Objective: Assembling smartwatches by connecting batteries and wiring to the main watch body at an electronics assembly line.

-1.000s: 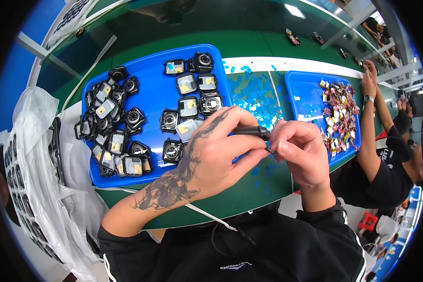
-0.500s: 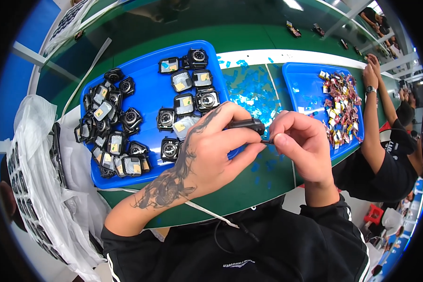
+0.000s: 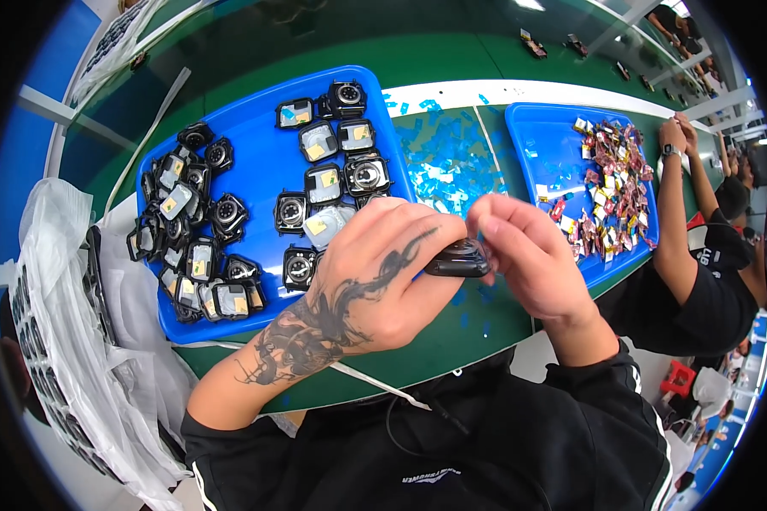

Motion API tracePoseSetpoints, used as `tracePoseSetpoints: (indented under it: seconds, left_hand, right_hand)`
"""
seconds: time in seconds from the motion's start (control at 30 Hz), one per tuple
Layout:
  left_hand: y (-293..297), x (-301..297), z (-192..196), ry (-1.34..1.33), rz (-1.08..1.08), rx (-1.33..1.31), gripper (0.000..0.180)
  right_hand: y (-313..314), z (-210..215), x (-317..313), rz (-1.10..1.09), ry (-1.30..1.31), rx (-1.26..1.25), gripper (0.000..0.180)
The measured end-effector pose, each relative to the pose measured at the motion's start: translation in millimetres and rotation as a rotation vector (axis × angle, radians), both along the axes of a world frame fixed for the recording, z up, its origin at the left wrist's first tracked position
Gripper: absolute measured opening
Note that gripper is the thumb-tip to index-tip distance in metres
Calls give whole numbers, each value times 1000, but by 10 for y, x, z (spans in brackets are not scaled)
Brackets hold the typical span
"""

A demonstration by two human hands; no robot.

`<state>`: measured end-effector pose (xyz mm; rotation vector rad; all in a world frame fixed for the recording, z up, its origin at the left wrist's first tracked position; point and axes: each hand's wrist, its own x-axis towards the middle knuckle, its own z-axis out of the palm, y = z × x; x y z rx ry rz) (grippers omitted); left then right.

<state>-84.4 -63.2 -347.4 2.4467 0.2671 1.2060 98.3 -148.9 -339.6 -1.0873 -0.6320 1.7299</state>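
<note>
My left hand, with a tattooed back, is closed around a small black watch case over the near edge of the table. Its glossy dark side faces up toward me. Against the case's right end, the thumb and fingers of my right hand are curled in a pinch. Whatever lies between those fingertips is hidden. Behind my left hand, a blue tray holds a heap of black watch cases on its left and rows of them on its right.
Blue film scraps are strewn over the green table between the trays. A second blue tray holds a pile of small parts. At the right stands a co-worker. White plastic sheeting hangs at the left.
The watch case has turned in my left hand and come slightly lower. My right fingertips have risen along its end. My view has shifted a little.
</note>
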Motion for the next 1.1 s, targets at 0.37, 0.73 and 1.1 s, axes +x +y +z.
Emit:
tracePoseSetpoints:
  seconds: [0.37, 0.73, 1.1]
  left_hand:
    - [-64, -2, 56, 12, 18, -986, 11]
    - [-6, -37, 166, -68, -188, -1297, 34]
    - [-5, -39, 145, -139, -242, -1313, 61]
  right_hand:
    - [-19, -7, 41, -291, -1002, 472, 12]
    - [37, 148, -38, -345, -894, 683, 12]
    - [192, 177, -166, -212, -893, 665, 15]
